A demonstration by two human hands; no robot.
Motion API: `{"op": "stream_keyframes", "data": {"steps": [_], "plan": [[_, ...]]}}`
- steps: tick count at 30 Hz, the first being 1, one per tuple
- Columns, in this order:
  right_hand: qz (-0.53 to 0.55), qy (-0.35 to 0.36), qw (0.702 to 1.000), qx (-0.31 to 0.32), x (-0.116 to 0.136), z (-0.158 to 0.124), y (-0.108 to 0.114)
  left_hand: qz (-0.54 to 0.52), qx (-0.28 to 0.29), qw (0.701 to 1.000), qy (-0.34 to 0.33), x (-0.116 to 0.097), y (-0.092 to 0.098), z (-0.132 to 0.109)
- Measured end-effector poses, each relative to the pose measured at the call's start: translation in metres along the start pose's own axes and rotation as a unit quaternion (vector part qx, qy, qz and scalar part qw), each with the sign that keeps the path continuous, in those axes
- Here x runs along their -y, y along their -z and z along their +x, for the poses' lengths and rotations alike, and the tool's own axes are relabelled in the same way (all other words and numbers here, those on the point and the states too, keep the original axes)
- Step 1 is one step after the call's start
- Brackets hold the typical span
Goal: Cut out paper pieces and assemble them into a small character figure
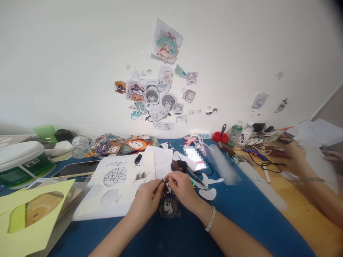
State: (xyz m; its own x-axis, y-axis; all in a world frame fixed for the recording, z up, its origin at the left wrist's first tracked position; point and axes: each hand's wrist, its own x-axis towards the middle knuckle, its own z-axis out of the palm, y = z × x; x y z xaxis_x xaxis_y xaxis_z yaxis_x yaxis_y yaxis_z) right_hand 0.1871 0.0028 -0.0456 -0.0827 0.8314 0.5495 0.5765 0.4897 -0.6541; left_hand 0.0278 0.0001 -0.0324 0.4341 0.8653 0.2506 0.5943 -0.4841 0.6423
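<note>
The left hand [148, 196] and the right hand [180, 189] meet over the blue mat [241, 221], each with fingertips pinched shut on a small dark piece [164, 184] held between them, so the step in hand looks like peeling or fitting that bit. The dark-haired figure cutout [169, 208] lies on the mat just under and between the wrists. Further right, another person's hand [296, 153] rests on white paper [313, 150]; any next move calls for fine fingertip control.

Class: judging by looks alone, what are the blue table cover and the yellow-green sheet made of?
Blue table cover: probably a matte rubbery or plastic mat; flat, even, no shine. Yellow-green sheet: likely thin card or foam, matte, with a cleanly cut hole.
</note>
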Motion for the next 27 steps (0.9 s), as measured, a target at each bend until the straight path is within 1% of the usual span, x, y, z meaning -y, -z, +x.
{"op": "stream_keyframes", "data": {"steps": [2,3,5,7,11,14,16,19,21,23,24,27], "plan": [[-0.027,-0.048,0.996,-0.075,-0.011,0.006,0.011,-0.025,-0.006,1.000,0.011,-0.003,0.004,-0.002],[-0.038,-0.061,0.993,-0.098,-0.018,0.009,0.017,-0.044,-0.009,0.999,0.021,-0.004,0.006,-0.002],[-0.065,-0.072,0.987,-0.129,-0.029,0.014,0.028,-0.085,-0.021,0.995,0.046,-0.004,0.009,-0.002],[-0.098,-0.066,0.984,-0.137,-0.037,0.017,0.032,-0.122,-0.032,0.990,0.068,-0.001,0.010,0.000],[-0.160,-0.022,0.981,-0.109,-0.041,0.016,0.025,-0.179,-0.036,0.979,0.089,0.006,0.009,0.006],[-0.181,0.014,0.980,-0.080,-0.042,0.015,0.017,-0.223,-0.033,0.970,0.094,0.011,0.006,0.008],[-0.189,0.029,0.979,-0.072,-0.040,0.014,0.015,-0.236,-0.030,0.966,0.098,0.012,0.004,0.009],[-0.192,0.058,0.977,-0.072,-0.032,0.010,0.013,-0.195,-0.029,0.975,0.105,0.013,0.001,0.008],[-0.195,0.112,0.972,-0.062,-0.023,0.006,0.011,-0.146,-0.032,0.983,0.103,0.011,-0.001,0.006],[-0.214,0.175,0.960,-0.042,-0.013,0.001,0.006,-0.109,-0.028,0.990,0.085,0.007,-0.003,0.004],[-0.225,0.196,0.953,-0.038,-0.008,-0.001,0.004,-0.094,-0.023,0.993,0.071,0.005,-0.004,0.002],[-0.223,0.212,0.951,-0.041,0.001,-0.006,-0.003,-0.041,-0.014,0.998,0.034,0.002,-0.006,-0.001]]}}
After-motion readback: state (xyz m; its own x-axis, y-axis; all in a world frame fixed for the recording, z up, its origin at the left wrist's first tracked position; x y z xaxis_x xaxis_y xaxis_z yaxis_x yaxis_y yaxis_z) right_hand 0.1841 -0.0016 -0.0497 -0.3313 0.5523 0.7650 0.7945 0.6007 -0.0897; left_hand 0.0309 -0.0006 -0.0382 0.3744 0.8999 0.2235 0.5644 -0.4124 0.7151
